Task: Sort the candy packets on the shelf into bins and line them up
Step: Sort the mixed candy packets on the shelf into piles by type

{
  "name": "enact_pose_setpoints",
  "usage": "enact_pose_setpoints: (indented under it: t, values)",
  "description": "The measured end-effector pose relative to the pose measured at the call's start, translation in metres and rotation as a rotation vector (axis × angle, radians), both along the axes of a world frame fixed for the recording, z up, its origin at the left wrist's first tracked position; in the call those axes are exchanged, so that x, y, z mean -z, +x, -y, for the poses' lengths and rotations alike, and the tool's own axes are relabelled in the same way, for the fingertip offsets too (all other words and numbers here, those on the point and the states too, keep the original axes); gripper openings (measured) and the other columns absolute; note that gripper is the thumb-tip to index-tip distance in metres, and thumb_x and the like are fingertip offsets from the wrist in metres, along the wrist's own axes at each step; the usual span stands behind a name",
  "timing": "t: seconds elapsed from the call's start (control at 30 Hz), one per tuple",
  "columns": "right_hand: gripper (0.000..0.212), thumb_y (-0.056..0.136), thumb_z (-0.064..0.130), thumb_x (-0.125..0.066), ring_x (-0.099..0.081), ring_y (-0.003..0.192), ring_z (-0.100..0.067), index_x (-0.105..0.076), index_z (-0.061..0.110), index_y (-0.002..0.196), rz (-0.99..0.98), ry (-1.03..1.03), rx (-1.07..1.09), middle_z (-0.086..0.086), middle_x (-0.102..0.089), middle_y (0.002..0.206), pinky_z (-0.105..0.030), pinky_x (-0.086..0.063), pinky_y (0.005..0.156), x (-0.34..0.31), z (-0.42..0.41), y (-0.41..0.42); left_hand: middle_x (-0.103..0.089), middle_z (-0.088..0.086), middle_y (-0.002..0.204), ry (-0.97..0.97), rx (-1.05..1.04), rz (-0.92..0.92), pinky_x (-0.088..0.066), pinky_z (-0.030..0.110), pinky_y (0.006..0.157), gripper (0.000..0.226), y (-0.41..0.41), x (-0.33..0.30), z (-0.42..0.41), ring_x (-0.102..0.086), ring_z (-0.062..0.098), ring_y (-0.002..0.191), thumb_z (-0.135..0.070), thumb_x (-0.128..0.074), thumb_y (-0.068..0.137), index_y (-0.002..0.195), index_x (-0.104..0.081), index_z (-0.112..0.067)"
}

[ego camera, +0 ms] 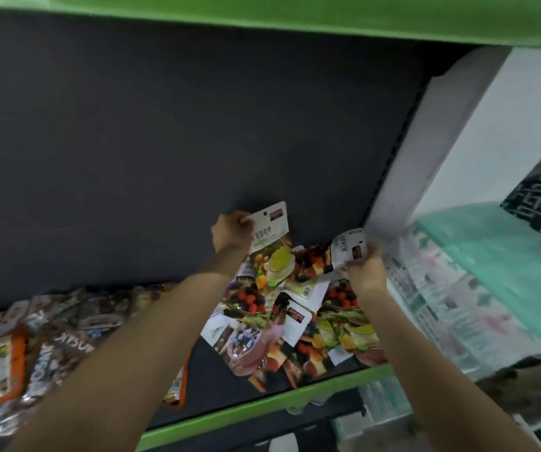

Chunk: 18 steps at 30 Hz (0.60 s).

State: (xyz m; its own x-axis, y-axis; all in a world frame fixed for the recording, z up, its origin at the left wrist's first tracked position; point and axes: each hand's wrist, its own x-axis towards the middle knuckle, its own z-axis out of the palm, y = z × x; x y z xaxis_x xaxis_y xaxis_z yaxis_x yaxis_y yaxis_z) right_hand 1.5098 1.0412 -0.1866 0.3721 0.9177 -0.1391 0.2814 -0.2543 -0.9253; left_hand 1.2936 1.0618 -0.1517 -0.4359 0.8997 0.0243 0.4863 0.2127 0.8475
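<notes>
Both hands are deep in the shelf, each on its own packet. Left hand [231,231] pinches the white header of a fruit-print packet [270,244] and holds it nearly upright against the dark back panel [165,141]; right hand [365,272] has its fingers curled round the bent top of a second packet [349,247], just beside the white side wall [403,177].

Below and between the hands, the remaining fruit-print packets [295,321] lie in a loose, overlapping heap on the dark shelf [217,393], some reaching close to the green front lip [262,406]. Well to the left sits a separate pile of brown and orange packets [34,353]. No bin is clearly visible, so where these two packets should go cannot be told.

The main risks, as I judge them:
- the lifted packet is held only by a corner of its header — it may swing or slip free;
- the forearms cross over the heap, so drawing them back could drag glossy packets over the lip;
- the two prints look alike — a mis-sort is easy.
</notes>
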Motion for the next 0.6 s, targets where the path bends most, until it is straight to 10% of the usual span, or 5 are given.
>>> enact_pose_setpoints:
  t: [0.27, 0.6]
  values:
    - [0.087, 0.088, 0.018, -0.062, -0.007, 0.143, -0.037, -0.004, -0.010, 0.146, 1.018, -0.130, -0.248, -0.026, -0.004, 0.154, -0.041, -0.005, 0.118, 0.040, 0.002, 0.017, -0.054, 0.021, 0.129, -0.222, 0.056, -0.134, -0.046, 0.041, 0.098, 0.044, -0.015, 0.050, 0.018, -0.052, 0.037, 0.120, -0.003, -0.055, 0.091, 0.133, -0.041, -0.001]
    - [0.078, 0.095, 0.026, -0.053, -0.016, 0.143, -0.031, -0.004, 0.000, 0.149, 1.018, 0.018, -0.501, -0.015, 0.001, 0.157, -0.038, -0.015, 0.119, 0.036, 0.008, 0.001, -0.026, 0.010, 0.147, -0.372, 0.339, -0.359, -0.032, 0.037, 0.110, 0.085, 0.006, 0.082, 0.028, -0.033, 0.029, 0.134, -0.031, -0.074, 0.080, 0.148, -0.024, -0.019]
